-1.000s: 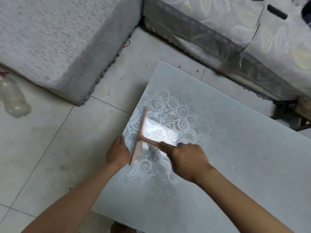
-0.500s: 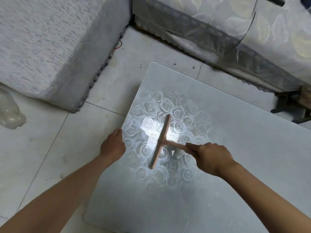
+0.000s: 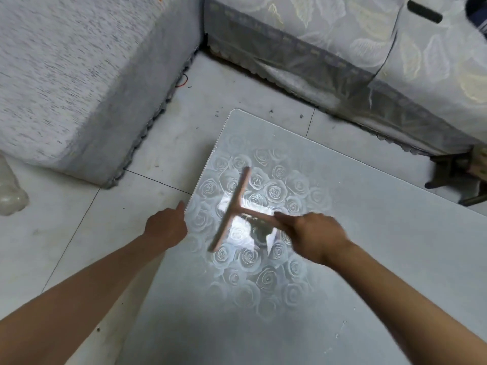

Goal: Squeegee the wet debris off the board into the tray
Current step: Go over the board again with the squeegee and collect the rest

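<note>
**A:** Where is your squeegee (image 3: 233, 210) now?

**B:** It sits on the shiny rose part of the board (image 3: 369, 259), near the left edge. Your right hand (image 3: 315, 237) is wrapped tight around its stick. Your left hand (image 3: 166, 227) holds nothing and rests by the board's left edge; I cannot tell if it touches

**A:** How will it feel?

**B:** I think it is light and stiff, with a long thin blade. The board looks wet and slippery, so the blade may slide fast

**A:** Where should you hold it?

**B:** Stay on the stick, close to the blade, so you can press it flat. I see no tray here
</note>
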Demonstrator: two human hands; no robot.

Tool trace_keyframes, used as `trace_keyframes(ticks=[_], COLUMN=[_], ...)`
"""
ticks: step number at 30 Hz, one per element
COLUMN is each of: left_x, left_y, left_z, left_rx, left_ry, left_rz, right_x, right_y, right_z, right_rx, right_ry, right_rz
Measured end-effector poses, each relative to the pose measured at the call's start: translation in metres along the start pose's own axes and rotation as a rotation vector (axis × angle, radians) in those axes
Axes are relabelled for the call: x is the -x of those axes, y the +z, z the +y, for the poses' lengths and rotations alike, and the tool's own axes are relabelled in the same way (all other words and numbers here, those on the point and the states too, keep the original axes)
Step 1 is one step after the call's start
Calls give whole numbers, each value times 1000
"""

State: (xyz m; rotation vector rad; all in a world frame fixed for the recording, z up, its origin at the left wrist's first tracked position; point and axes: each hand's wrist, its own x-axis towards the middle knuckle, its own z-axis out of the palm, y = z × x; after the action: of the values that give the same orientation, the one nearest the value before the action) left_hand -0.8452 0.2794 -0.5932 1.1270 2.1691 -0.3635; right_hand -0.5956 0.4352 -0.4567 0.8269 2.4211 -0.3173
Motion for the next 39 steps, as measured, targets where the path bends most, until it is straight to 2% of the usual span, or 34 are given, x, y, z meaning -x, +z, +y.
trace_keyframes(ticks=[2, 4, 7, 10, 13, 16, 19, 21, 23, 26, 29, 32, 35, 39], left_x=[-2, -5, -10, -17, -27, -36, -41, -41, -41, -47, -50, -54, -61, -64], left_y=[-4, -5, -10, -13, -14, -23, -28, -28, -28, -37, -42, -41, -41, -43], left_z=[2, 2, 6, 13, 19, 25, 32, 36, 38, 43, 44, 43, 41, 43], left_rx=[0, -27, -68, -110, -179, -207, -202, -213, -245, -276, -304, -310, -337, -342], left_ry=[6, 6, 8, -4, 24, 40, 71, 74, 72, 64, 58, 45, 59, 94], left_rz=[-10, -27, -28, -24, 71, 98, 75, 55, 24, 40, 69, 96, 136, 127], right_x=[20, 30, 18, -25, -71, -80, -54, -40, -33, -36, -61, -99, -117, -93], right_y=[-6, -19, -39, -54, -62, -56, -45, -49, -62, -83, -89, -84, -76, -69], right_z=[34, 47, 30, -12, -40, -20, 20, 45, 61, 58, 25, -9, -7, 39], right_rx=[25, 112, 226, 215, 237, 182, 40, 44, 150, 317, 263, 253, 205, 75], right_ry=[97, 99, -17, -141, -214, -165, -60, 15, 57, -25, -150, -220, -164, -47], right_rz=[-15, -49, 28, 101, 90, 57, -62, -108, -94, 81, 156, 131, 71, -6])
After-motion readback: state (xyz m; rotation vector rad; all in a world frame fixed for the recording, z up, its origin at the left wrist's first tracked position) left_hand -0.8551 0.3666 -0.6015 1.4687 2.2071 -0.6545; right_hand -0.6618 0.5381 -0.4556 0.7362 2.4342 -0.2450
